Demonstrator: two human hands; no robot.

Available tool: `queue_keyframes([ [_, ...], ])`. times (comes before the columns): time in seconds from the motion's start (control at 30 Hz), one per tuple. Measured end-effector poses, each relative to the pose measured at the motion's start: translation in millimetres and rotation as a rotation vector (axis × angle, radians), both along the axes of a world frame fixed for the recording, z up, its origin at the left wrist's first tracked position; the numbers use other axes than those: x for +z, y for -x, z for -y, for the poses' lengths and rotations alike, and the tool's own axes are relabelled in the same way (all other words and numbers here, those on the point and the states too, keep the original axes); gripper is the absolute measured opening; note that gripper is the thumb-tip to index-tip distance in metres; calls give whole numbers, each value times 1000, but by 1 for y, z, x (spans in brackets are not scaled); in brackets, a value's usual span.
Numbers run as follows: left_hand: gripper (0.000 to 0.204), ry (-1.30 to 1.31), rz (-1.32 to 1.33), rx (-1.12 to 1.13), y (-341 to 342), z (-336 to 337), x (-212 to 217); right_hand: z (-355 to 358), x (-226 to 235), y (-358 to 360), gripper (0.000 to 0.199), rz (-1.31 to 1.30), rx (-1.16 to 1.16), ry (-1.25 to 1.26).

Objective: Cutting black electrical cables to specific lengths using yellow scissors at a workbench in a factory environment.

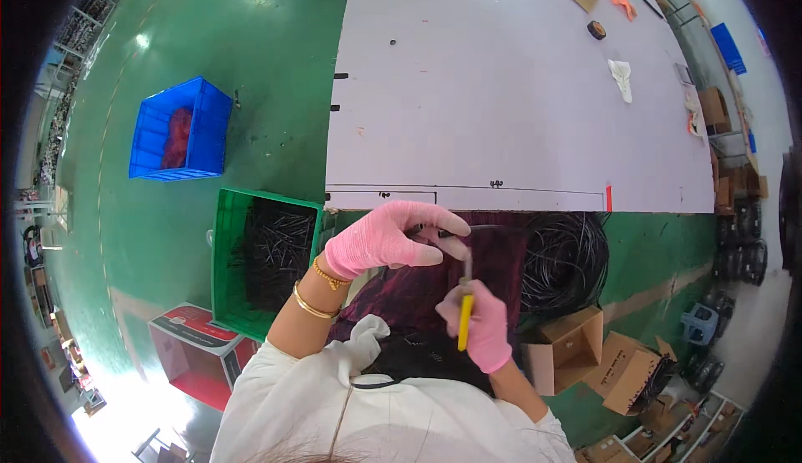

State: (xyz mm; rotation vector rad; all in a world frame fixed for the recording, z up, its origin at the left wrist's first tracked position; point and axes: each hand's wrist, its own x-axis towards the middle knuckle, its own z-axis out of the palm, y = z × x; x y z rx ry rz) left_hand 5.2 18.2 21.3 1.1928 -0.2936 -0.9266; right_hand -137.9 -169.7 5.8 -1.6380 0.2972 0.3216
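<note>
Cable (499, 228), thin and black, ran through mid-frame, apparently pinched in the left hand (388, 239), while the right hand (483, 327), apart and lower, gripped a yellow-handled tool (464, 323) whose metal end might have jabbed the left hand if the cable slipped.

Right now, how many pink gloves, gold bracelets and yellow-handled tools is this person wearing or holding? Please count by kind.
Pink gloves: 2
Gold bracelets: 2
Yellow-handled tool: 1, in the right hand
Total: 5
</note>
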Motion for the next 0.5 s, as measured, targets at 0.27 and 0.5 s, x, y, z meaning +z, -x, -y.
queue_keyframes([
  [0.27, 40, 90, -55, 64, 24, -28, 17, 30, 10, -66, 34, 781, 47, 629],
  [0.5, 37, -254, 37, 457, 68, -94, 33, 22, 13, -77, 26, 654, 271, 454],
])
